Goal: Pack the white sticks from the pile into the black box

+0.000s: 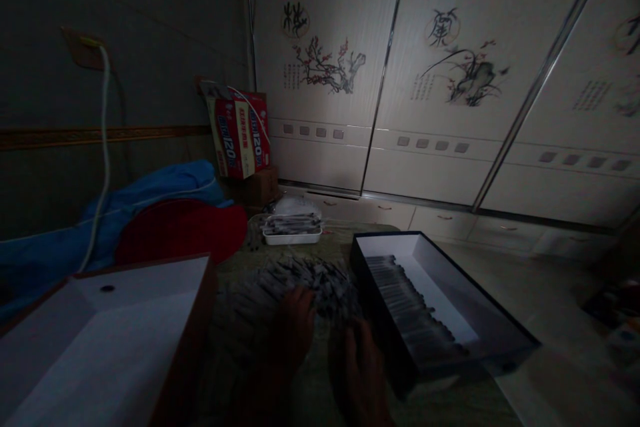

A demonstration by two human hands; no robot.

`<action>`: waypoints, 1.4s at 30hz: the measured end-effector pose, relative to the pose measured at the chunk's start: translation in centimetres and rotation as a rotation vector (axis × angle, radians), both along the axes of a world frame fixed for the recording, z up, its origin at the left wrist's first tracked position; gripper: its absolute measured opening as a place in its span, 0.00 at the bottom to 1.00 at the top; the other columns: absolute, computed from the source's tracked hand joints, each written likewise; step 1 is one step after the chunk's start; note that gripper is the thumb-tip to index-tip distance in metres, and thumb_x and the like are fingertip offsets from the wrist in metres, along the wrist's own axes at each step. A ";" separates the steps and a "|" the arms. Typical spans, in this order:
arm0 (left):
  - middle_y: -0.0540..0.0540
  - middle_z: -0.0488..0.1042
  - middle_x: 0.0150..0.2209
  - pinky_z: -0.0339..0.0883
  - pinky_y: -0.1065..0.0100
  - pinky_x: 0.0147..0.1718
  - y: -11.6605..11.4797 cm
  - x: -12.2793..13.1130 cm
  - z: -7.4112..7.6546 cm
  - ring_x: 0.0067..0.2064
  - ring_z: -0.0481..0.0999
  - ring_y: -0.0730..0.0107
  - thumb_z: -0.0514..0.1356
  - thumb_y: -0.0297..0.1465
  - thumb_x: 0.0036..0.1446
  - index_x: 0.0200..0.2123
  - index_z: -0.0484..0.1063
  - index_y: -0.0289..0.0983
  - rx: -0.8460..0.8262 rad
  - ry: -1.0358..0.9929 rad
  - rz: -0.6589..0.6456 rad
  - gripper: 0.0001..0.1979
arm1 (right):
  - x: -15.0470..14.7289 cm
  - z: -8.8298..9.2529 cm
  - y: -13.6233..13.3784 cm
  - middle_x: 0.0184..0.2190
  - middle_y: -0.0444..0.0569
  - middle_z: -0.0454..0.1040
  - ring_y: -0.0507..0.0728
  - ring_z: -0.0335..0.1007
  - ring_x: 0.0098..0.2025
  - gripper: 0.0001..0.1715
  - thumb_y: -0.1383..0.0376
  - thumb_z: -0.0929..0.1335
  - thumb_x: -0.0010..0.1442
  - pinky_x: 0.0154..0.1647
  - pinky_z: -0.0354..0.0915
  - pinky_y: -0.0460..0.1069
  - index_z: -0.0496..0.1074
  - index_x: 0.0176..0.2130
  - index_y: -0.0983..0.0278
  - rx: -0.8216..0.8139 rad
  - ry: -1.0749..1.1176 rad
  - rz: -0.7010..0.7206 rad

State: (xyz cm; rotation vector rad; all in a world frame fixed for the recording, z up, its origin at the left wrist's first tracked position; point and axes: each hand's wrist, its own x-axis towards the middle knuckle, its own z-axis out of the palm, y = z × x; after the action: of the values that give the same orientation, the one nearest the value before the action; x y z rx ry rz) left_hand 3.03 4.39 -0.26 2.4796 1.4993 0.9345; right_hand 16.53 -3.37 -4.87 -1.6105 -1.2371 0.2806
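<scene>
A loose pile of thin, dark, pen-like sticks is spread over the table. At its near edge is my left hand, its fingers bent down and close together; what they hold, if anything, is hidden. My right hand is just right of it, beside the left wall of a dark shallow box. Its fingers are curled, and dimness hides whatever lies inside them. Within that box, similar sticks lie side by side in a long row along the left part, with white bottom showing on the right.
A small white tray of sticks stands at the table's far side. An open white-lined box sits at left, near a red round item and blue fabric. A red carton stands behind, by a sliding-door wardrobe.
</scene>
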 end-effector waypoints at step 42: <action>0.46 0.78 0.35 0.70 0.63 0.39 -3.6 -3.3 0.0 0.37 0.77 0.63 0.56 0.36 0.54 0.34 0.72 0.39 -0.337 -0.904 0.057 0.09 | -2.4 0.9 -1.5 0.26 0.49 0.76 0.55 0.73 0.26 0.21 0.53 0.59 0.63 0.27 0.66 0.45 0.75 0.35 0.62 0.093 -0.168 0.230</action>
State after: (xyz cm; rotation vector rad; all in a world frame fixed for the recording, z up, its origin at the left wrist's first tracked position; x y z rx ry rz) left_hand -0.23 0.79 -0.29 1.4448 1.2423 1.3954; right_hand 14.16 -4.82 -3.97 -1.4359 -1.5457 0.2310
